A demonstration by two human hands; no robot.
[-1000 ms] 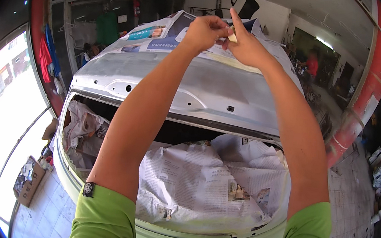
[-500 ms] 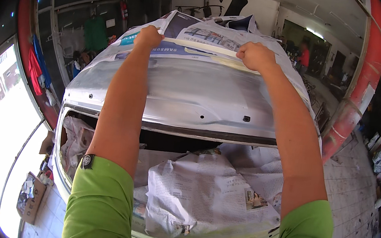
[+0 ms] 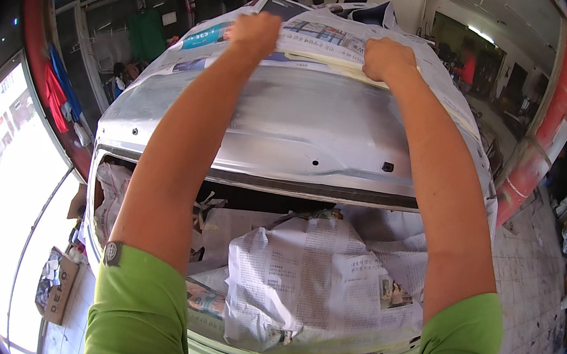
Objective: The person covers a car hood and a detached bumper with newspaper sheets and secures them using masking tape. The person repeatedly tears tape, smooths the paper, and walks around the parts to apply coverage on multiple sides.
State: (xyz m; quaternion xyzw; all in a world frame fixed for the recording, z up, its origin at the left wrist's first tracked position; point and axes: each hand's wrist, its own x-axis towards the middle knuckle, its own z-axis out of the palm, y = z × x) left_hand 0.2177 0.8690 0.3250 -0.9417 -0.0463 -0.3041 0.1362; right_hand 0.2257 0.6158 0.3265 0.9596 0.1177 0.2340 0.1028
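Both arms reach over a car body to the newspaper (image 3: 327, 35) that covers its far roof. Along the newspaper's near edge, a pale strip of masking tape (image 3: 318, 60) runs between my hands. My left hand (image 3: 256, 34) is over the paper near the tape's left part; motion smears its fingers. My right hand (image 3: 387, 61) is closed at the tape's right part, its fingertips partly hidden. Nearer to me lies the bare grey sanded roof (image 3: 305, 106), with small dark holes along its near side.
Below the roof, the glassless window opening shows crumpled newspaper (image 3: 313, 285) inside. A cardboard box (image 3: 59, 288) stands on the floor at left by the bright doorway. A red pillar (image 3: 545, 151) rises at right. A person in red (image 3: 467, 68) is farther back.
My left hand has moved right and slightly up over the newspaper. My right hand is slightly higher. The tape strip now sits against the newspaper's edge, and the whole view has shifted a little.
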